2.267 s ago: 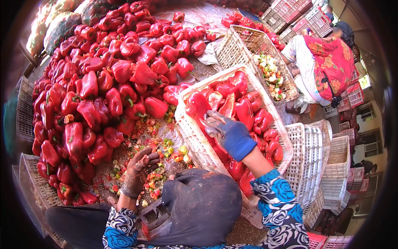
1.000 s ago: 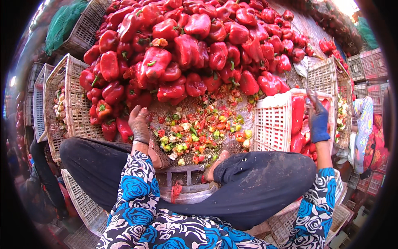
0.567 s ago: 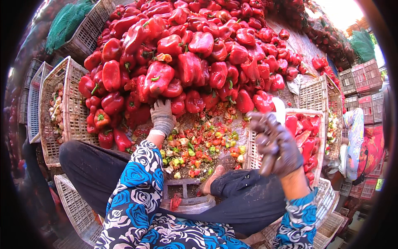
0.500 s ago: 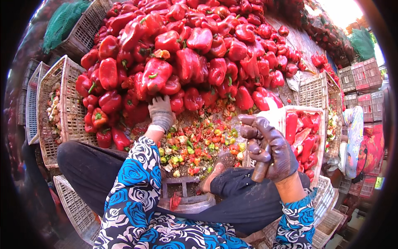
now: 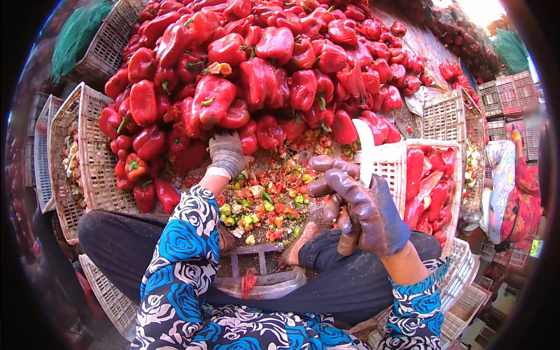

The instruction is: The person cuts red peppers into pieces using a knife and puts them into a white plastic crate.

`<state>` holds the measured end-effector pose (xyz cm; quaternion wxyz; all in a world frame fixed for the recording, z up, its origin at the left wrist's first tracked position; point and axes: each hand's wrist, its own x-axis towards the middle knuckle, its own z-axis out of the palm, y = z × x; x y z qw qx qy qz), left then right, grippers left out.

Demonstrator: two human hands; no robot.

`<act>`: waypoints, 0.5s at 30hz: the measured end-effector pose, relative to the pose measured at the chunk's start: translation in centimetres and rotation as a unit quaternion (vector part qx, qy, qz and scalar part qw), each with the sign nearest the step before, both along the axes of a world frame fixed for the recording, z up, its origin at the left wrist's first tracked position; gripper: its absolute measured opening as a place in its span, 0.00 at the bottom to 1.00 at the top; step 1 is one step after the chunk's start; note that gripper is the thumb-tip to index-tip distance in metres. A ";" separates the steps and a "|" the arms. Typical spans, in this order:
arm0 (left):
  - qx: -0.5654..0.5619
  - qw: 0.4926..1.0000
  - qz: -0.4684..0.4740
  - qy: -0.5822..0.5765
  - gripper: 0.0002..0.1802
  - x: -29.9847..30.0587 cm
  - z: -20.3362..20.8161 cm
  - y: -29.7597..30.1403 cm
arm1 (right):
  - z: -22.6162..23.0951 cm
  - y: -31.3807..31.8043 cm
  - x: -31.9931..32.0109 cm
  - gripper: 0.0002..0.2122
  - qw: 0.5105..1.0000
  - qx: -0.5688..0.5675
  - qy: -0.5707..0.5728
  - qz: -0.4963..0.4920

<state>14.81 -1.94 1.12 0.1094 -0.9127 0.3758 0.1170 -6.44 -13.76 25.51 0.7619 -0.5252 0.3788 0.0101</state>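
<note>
In front of me rises a large heap of red bell peppers (image 5: 256, 81). My left hand (image 5: 227, 156), in a dirty grey-white glove, reaches into the heap's lower front edge. Its fingertips are tucked beneath the peppers there, so whether they grip one is hidden. On the right, my right hand (image 5: 370, 210) wears a dark, stained glove. It is closed around the wooden handle of a knife (image 5: 366, 151), whose pale curved blade points up and away from me. Chopped pepper scraps (image 5: 271, 201), green, yellow and red, litter the ground between the two hands.
Beside my right hand stands a white crate (image 5: 389, 175) filled with red peppers. A crate (image 5: 105, 157) holding scraps is at my left, and another crate (image 5: 440, 125) sits farther right. My crossed legs (image 5: 356, 274) frame a low crate edge. Someone in bright clothing (image 5: 516, 198) is at far right.
My left hand has pushed slightly deeper under the peppers. The right hand has shifted a little left, and the knife blade now shows upright. My view has tilted slightly.
</note>
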 end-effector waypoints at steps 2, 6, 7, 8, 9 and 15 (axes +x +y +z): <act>-0.010 1.000 0.018 0.014 0.51 0.0 -0.3 0.2 | -0.1 0.0 0.3 0.18 1.000 -0.006 0.015 0.019; -0.027 0.999 -0.011 0.042 0.48 1.3 -0.8 1.2 | -0.6 0.5 0.6 0.18 1.000 0.005 0.010 0.021; -0.039 0.998 -0.014 0.050 0.48 1.6 -0.7 1.4 | -0.8 0.4 0.6 0.18 1.000 0.007 0.009 0.019; -0.051 0.997 -0.017 0.058 0.47 1.7 -0.6 1.7 | -1.1 0.5 0.6 0.17 1.000 0.007 0.015 0.019; -0.062 0.996 -0.021 0.065 0.47 1.9 -0.5 2.0 | -1.2 0.5 0.6 0.17 1.000 0.008 0.018 0.020; -0.430 0.765 0.122 0.464 0.41 0.3 -3.3 4.4 | -4.8 1.1 0.1 0.16 0.997 -0.068 0.006 0.032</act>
